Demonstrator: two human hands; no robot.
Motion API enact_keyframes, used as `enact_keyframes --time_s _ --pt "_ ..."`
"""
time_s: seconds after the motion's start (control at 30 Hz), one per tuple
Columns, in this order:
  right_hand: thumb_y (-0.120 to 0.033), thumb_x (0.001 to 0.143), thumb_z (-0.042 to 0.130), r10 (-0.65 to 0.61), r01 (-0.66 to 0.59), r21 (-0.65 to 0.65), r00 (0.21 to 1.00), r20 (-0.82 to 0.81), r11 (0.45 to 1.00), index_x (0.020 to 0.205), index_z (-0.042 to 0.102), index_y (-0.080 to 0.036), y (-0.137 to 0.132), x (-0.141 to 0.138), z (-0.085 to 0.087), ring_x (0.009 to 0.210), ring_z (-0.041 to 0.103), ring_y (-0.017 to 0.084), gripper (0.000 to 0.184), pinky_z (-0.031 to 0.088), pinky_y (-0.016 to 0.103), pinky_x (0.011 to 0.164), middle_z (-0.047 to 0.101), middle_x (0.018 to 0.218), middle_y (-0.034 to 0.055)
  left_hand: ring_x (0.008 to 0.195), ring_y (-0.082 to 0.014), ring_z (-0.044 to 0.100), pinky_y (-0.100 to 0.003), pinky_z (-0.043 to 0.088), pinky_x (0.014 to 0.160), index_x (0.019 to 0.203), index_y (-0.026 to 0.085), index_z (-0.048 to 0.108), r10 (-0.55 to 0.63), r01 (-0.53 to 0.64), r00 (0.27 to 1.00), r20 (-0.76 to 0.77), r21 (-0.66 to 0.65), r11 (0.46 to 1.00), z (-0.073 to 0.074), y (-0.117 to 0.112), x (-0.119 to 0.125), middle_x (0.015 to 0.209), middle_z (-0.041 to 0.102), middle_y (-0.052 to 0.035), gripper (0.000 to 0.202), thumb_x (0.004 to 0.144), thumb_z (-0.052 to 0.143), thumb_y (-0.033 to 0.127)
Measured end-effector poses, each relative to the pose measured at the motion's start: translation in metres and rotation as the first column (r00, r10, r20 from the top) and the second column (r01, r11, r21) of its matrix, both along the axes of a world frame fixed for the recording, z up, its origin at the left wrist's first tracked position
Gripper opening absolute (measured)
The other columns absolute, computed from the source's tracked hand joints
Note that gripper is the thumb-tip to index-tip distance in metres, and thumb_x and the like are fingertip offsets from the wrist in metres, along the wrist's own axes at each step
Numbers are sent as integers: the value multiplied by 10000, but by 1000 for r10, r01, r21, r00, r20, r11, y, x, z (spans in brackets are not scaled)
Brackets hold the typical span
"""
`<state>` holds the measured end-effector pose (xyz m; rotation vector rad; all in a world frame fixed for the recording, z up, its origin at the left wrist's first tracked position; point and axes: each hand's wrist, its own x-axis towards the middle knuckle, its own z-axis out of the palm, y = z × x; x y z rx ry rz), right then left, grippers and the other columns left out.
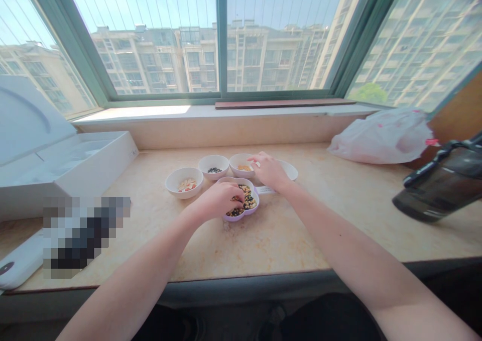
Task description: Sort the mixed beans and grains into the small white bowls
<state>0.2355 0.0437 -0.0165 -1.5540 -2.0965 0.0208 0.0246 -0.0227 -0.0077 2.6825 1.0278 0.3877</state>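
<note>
A lilac heart-shaped dish (251,211) of mixed dark and yellow beans sits on the marble sill. My left hand (217,199) rests over its left side, fingers curled down into the beans. My right hand (268,169) reaches over the rim of a white bowl (236,163) holding yellow pieces, fingers bent together; what they pinch is hidden. Left of that stand a white bowl of black beans (214,166) and a white bowl of pale and red pieces (184,182). A white plate (290,170) lies partly behind my right hand.
An open white box (75,165) stands at the left with a white device (18,263) in front of it. A white plastic bag (382,135) lies at the right, and a dark jug with a handle (440,190) beside it. The window is behind.
</note>
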Motion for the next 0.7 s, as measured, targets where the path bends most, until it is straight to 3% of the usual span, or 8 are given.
enact_keyframes --time_s 0.4,0.6,0.7 --pt "-229 965 575 14 -10 50 996 -83 999 1111 759 -203 2 2 -1 1099 676 261 237 484 389 1026 699 1192 108 882 -198 686 -321 509 809 821 211 770 29 -39 995 99 99 994 -1 2 -3 951 740 -24 100 847 740 119" --pt "-226 957 594 15 -4 82 992 -128 997 1080 761 -189 -2 3 5 1019 686 242 210 504 371 956 716 1142 104 883 -187 683 -330 521 832 809 218 750 61 -125 957 283 215 969 6 5 -12 948 730 -23 77 865 753 165" --pt "-225 952 601 21 -4 99 986 -166 995 1055 762 -181 -6 4 10 928 684 220 196 508 363 916 723 1109 97 871 -173 671 -321 522 824 792 206 723 56 -201 902 428 301 932 12 6 -19 917 710 -18 89 871 763 195"
